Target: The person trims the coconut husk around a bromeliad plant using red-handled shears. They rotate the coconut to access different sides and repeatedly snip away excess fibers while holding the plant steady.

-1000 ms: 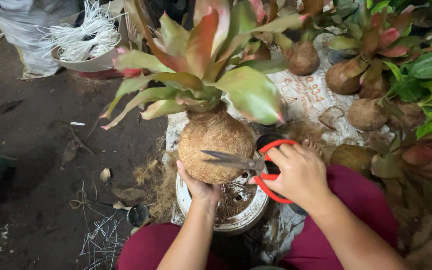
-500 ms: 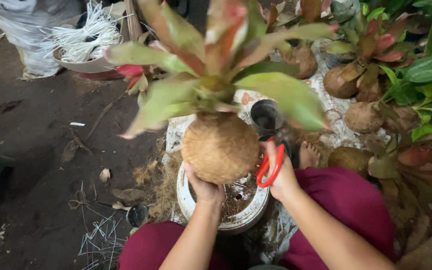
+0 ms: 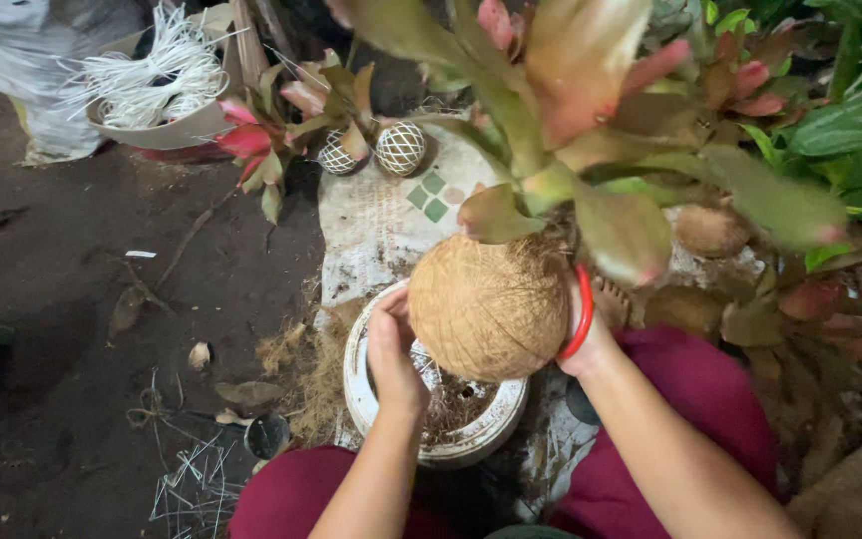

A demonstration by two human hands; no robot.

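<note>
A round ball of brown coconut fibre (image 3: 491, 304) carries a plant with broad green and red leaves (image 3: 571, 110), blurred and close to the camera. My left hand (image 3: 396, 349) grips the ball's left side. My right hand (image 3: 591, 344) presses against the ball's right side, mostly hidden behind it, with the red handle loop of the scissors (image 3: 584, 311) around its fingers. The scissor blades are hidden. The ball hangs just over a white round tub (image 3: 366, 399) with fibre scraps inside, between my knees in dark red cloth.
A printed sack (image 3: 381, 225) covers the ground ahead, with two net-wrapped balls (image 3: 401, 148) at its far end. A white bowl of white strings (image 3: 152, 95) stands far left. More fibre-ball plants (image 3: 710, 230) crowd the right. Loose white ties (image 3: 192, 479) lie on the dirt.
The scissors have left the ball's front and my right hand has gone to its right side. The ball and plant have risen toward the camera and turned.
</note>
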